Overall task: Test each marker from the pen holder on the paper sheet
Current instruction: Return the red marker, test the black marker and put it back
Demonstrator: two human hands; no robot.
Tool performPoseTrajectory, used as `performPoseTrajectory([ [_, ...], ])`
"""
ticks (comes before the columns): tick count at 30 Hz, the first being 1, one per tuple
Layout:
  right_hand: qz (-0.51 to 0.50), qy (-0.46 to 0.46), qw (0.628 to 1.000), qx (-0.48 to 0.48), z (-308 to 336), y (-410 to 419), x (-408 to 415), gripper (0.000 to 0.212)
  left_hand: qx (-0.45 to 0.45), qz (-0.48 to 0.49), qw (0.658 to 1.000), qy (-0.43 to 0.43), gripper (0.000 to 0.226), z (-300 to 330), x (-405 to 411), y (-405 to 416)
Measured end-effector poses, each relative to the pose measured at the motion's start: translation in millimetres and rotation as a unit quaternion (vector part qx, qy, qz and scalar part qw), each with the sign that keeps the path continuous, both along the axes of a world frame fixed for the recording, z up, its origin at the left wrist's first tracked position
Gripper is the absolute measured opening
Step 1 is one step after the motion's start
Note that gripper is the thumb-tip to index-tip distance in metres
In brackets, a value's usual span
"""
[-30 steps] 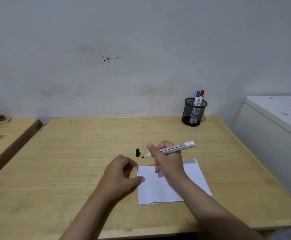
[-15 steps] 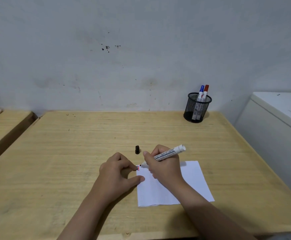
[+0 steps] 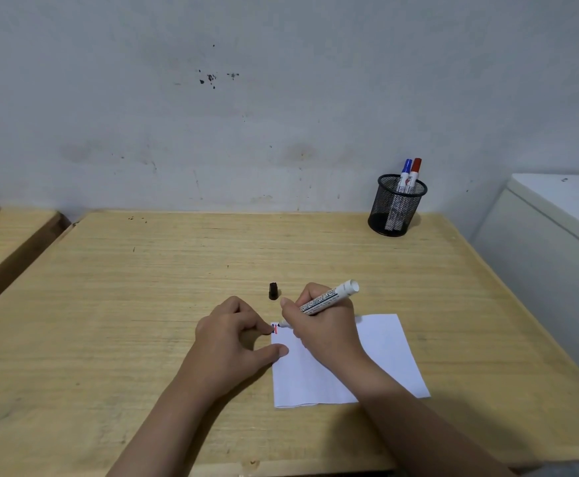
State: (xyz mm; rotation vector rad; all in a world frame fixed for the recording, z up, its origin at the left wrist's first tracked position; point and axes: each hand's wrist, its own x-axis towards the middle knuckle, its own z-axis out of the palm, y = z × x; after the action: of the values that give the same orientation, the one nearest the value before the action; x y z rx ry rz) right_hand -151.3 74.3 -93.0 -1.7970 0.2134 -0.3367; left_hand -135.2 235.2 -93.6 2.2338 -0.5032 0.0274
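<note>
1. Right hand point(image 3: 322, 325) grips the uncapped marker point(image 3: 327, 297), tip at the paper sheet's point(image 3: 384, 356) far-left corner.
2. Left hand point(image 3: 233, 339), holding nothing, pins the sheet's left edge with its thumb.
3. Cap point(image 3: 273, 291) stands just beyond; pen holder point(image 3: 396, 204) occupies the table's point(image 3: 143, 287) far-right corner, a stretch of wood between them.

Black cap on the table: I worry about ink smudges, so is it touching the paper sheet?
Apart. The head view shows the black cap standing on the table beyond the paper sheet, with bare wood between them.

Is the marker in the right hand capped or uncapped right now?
Uncapped: the marker shows its bare tip at the paper sheet, and a black cap stands apart on the table.
</note>
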Motion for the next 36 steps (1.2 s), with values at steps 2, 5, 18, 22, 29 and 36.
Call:
performPoseTrajectory([
  [2,0.000,0.000,1.000,-0.002,0,0,0,0.033,-0.002,0.000,1.000,-0.001,0.024,0,0,0],
  [5,0.001,0.005,1.000,-0.015,2,0,0,0.033,-0.004,0.001,1.000,0.001,0.024,0,0,0],
  [18,-0.035,-0.007,0.993,0.113,10,-5,-3,0.036,-0.008,0.002,0.999,0.037,0.034,6,2,-1],
  [22,-0.044,-0.008,0.984,0.171,17,-6,-4,0.032,-0.068,0.022,0.992,0.103,0.022,22,20,-6],
  [29,-0.036,-0.010,0.950,0.311,21,-11,-5,0.021,0.018,-0.009,1.000,0.006,0.024,19,48,-26],
  [36,-0.029,-0.065,0.962,0.264,40,-22,-15,0.005,-0.177,0.032,0.978,0.109,0.012,32,44,-29],
])
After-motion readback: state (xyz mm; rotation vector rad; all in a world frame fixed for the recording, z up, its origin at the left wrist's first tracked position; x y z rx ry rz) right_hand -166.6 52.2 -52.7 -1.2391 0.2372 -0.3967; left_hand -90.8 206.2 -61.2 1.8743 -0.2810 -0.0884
